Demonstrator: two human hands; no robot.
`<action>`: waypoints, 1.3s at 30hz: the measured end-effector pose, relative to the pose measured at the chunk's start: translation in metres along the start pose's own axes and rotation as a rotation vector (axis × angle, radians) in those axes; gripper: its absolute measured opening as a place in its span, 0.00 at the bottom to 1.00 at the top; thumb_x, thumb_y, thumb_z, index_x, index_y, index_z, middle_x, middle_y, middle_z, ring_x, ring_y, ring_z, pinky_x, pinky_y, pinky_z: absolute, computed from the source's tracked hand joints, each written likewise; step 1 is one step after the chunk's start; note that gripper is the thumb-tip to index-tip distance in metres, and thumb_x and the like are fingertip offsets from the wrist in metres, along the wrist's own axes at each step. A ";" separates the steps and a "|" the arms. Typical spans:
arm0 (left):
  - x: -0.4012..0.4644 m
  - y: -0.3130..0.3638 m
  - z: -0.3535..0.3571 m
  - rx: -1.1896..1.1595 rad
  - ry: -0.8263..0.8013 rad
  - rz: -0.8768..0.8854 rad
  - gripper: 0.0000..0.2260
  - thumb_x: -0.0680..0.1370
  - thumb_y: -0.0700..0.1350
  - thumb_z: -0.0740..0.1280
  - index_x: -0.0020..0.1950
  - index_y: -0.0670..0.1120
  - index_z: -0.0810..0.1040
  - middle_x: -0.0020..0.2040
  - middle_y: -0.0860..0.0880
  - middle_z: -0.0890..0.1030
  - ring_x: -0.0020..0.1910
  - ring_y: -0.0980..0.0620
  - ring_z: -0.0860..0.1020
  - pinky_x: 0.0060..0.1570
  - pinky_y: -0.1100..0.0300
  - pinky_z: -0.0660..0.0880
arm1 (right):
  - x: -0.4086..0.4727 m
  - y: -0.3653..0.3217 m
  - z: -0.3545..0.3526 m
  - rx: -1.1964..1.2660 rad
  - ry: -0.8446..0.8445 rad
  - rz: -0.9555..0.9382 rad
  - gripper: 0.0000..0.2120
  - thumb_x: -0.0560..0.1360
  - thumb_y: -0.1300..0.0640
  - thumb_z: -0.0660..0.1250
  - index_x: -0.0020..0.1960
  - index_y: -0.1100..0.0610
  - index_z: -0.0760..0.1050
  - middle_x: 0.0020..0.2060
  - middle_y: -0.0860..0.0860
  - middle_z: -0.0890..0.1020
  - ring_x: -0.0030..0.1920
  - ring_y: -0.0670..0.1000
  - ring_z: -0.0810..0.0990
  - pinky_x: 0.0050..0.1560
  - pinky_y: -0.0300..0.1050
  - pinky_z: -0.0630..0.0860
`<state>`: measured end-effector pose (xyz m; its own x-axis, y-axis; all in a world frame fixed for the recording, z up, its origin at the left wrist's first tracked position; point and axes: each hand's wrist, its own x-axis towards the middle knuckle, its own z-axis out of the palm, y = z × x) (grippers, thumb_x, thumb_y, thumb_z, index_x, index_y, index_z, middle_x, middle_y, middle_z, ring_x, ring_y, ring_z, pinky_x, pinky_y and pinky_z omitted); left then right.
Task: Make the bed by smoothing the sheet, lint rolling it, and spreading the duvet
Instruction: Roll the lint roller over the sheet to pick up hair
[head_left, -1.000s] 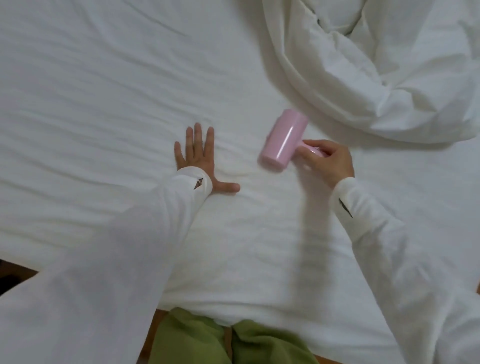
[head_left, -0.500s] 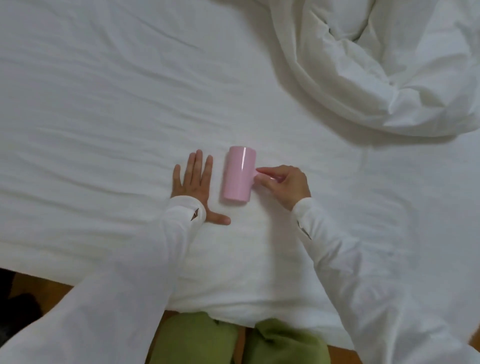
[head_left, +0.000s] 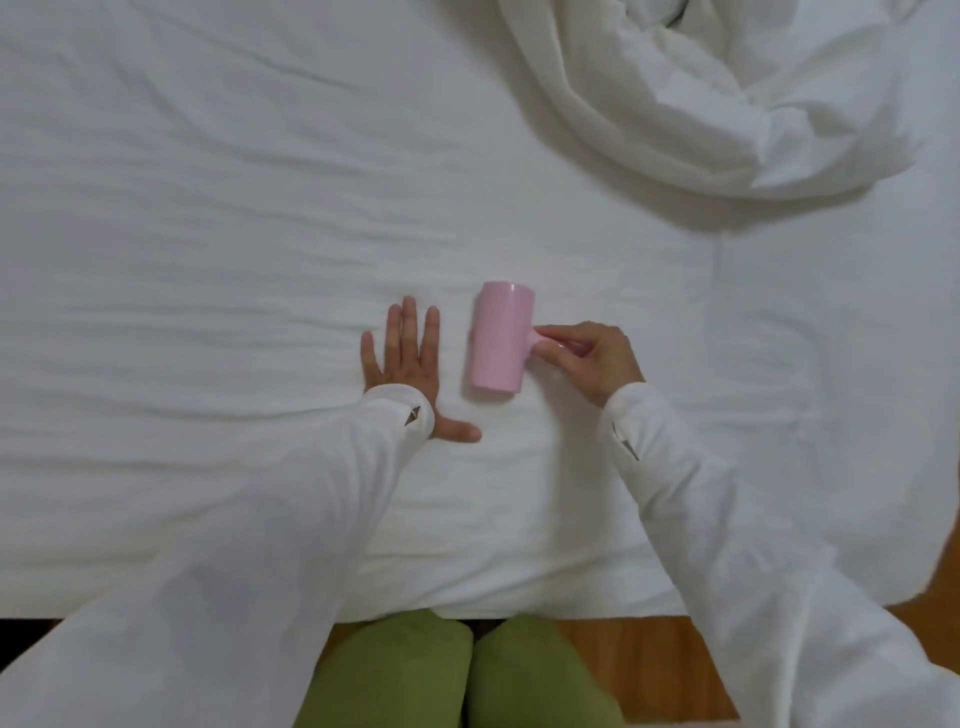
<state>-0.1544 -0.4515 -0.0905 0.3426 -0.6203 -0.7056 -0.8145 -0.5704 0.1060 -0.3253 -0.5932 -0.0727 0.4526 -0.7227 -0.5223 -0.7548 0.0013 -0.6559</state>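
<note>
A pink lint roller (head_left: 500, 343) lies on the white sheet (head_left: 208, 218), its drum pointing away from me. My right hand (head_left: 589, 358) grips its short pink handle from the right side. My left hand (head_left: 410, 364) lies flat on the sheet just left of the roller, fingers spread, thumb pointing right below the drum, apart from it. The white duvet (head_left: 727, 93) is bunched in a heap at the far right of the bed. The sheet shows shallow wrinkles on its left half.
The mattress's near edge (head_left: 519, 597) runs across the bottom, with my green trouser knees (head_left: 457, 675) against it and wooden floor (head_left: 649, 665) beside them. My white sleeves cover the lower corners of the view.
The roller came down from the raised spot near the duvet onto the sheet beside my left hand, then shifted slightly right. My left hand stayed flat on the sheet.
</note>
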 end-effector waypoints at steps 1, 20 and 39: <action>0.000 0.000 0.000 -0.001 0.005 0.011 0.70 0.52 0.77 0.68 0.69 0.47 0.20 0.70 0.44 0.22 0.70 0.45 0.24 0.67 0.41 0.30 | -0.006 0.009 -0.011 0.005 0.037 0.012 0.12 0.72 0.55 0.74 0.55 0.55 0.83 0.45 0.48 0.82 0.41 0.32 0.78 0.48 0.25 0.71; -0.026 -0.152 -0.012 -0.299 0.308 -0.436 0.73 0.50 0.74 0.71 0.74 0.43 0.28 0.75 0.46 0.31 0.74 0.50 0.31 0.71 0.46 0.37 | 0.021 -0.161 0.130 0.104 -0.137 -0.105 0.06 0.63 0.38 0.74 0.39 0.34 0.82 0.44 0.38 0.85 0.52 0.39 0.81 0.64 0.47 0.74; -0.015 -0.219 -0.017 -0.384 0.047 -0.492 0.75 0.46 0.79 0.66 0.68 0.42 0.20 0.70 0.41 0.23 0.70 0.43 0.24 0.68 0.40 0.33 | 0.046 -0.228 0.209 -0.139 -0.165 -0.101 0.13 0.69 0.42 0.73 0.52 0.42 0.83 0.51 0.43 0.84 0.57 0.47 0.79 0.67 0.48 0.69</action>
<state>0.0267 -0.3265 -0.0915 0.6618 -0.2539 -0.7054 -0.3331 -0.9425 0.0267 -0.0338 -0.4823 -0.0611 0.5917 -0.5918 -0.5474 -0.7550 -0.1689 -0.6336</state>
